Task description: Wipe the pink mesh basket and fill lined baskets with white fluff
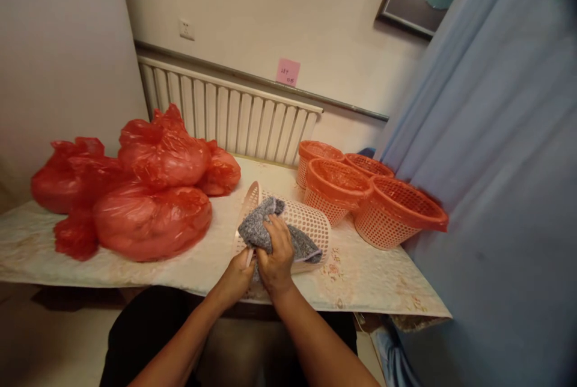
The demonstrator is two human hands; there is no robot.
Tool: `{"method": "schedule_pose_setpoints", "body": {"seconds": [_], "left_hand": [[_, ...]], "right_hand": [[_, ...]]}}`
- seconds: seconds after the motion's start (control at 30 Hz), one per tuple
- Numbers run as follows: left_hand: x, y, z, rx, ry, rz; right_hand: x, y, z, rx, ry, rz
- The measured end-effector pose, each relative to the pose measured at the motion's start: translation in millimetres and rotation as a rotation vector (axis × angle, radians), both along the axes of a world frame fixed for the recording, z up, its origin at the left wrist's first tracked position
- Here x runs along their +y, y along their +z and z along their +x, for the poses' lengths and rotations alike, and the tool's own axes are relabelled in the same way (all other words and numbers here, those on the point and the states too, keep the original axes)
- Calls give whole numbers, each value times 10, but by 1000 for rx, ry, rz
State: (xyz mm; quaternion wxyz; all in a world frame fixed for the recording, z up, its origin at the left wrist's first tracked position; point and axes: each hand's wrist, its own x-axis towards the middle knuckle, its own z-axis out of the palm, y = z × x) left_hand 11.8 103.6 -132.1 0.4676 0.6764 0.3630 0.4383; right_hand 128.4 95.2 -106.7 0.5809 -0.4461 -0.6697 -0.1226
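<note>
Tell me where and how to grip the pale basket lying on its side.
Probably best by the rim, pinched at its near edge from the left: the pale basket lies with its open end that way, offering a thin lip. The left hand seems to hold there; the right hand is on the gray cloth over the rounded wall, which offers less to pinch.

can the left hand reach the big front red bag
Likely yes: the left hand seems to grip the pale basket, so it would have to let go first, but nothing appears to stand between it and the front red bag.
</note>
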Motion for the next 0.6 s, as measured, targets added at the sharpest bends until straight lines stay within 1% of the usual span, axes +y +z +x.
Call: {"method": "schedule_pose_setpoints", "body": {"seconds": [0.1,0.17,0.3,0.37,0.43,0.5,0.6], "left_hand": [[18,-43,-8,-12,-10,11],[9,-67,-14,-19,-25,10],[-50,-69,-38,-13,-37,-5],[-82,-49,-48,-2,-42,-34],[-105,-35,-52,6,-46,-46],[-117,-40,-50,14,-46,-39],[-120,-84,-39,34,-47,-15]], "right_hand": [[143,132,75,15,-22,-47],[190,189,112,27,-45,-72],[212,230,204,-43,-80,-111],[224,232,311,-78,-110,-124],[246,223,487,-95,-157,-149],[263,191,726,-83,-221,-193],[231,79,1128,-15,-344,-260]]}}
